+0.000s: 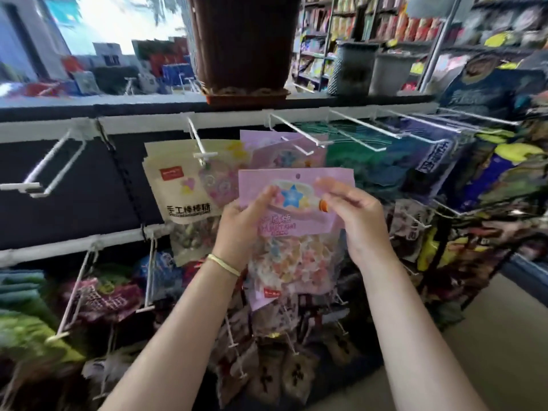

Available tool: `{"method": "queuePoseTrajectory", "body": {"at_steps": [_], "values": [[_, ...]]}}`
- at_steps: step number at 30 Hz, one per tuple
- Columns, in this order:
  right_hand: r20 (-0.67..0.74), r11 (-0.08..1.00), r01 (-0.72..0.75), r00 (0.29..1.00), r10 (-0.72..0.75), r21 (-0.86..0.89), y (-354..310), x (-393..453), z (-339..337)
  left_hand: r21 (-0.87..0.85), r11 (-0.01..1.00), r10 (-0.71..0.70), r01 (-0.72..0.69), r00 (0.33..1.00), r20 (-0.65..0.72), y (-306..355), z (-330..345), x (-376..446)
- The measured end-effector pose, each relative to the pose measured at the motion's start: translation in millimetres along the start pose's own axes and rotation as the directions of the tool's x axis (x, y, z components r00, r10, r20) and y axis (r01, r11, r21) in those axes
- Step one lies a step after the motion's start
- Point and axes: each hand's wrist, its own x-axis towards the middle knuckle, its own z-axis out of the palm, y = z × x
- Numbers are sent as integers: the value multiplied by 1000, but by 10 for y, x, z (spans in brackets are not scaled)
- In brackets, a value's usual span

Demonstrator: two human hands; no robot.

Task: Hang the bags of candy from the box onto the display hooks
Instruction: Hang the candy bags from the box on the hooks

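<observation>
A pink candy bag (296, 232) with a blue star print and a hang hole at its top is held upright in front of the rack. My left hand (243, 221) grips its left edge and my right hand (355, 215) pinches its right side. Just above and behind it, another pink bag (284, 152) hangs on a white display hook (296, 133). To the left a cream candy bag (184, 182) hangs on its own hook (198, 143). The box is out of view.
Bare white hooks (50, 170) jut out at the left and more hooks (364, 132) at the upper right. Lower hooks carry several dark and colourful packets (281, 366). A brown basket (246, 46) stands on the top shelf. Shop shelves fill the background.
</observation>
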Motion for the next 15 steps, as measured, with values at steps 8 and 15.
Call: {"method": "queuePoseTrajectory", "body": {"at_steps": [8,15], "values": [[63,999,14,998,-16,30,-76,373,-248,-40,999,5,-9,995,-99,18,408,177],[103,1000,-28,994,27,10,-41,558,-308,-96,995,-3,-10,992,-126,-33,522,252]]}}
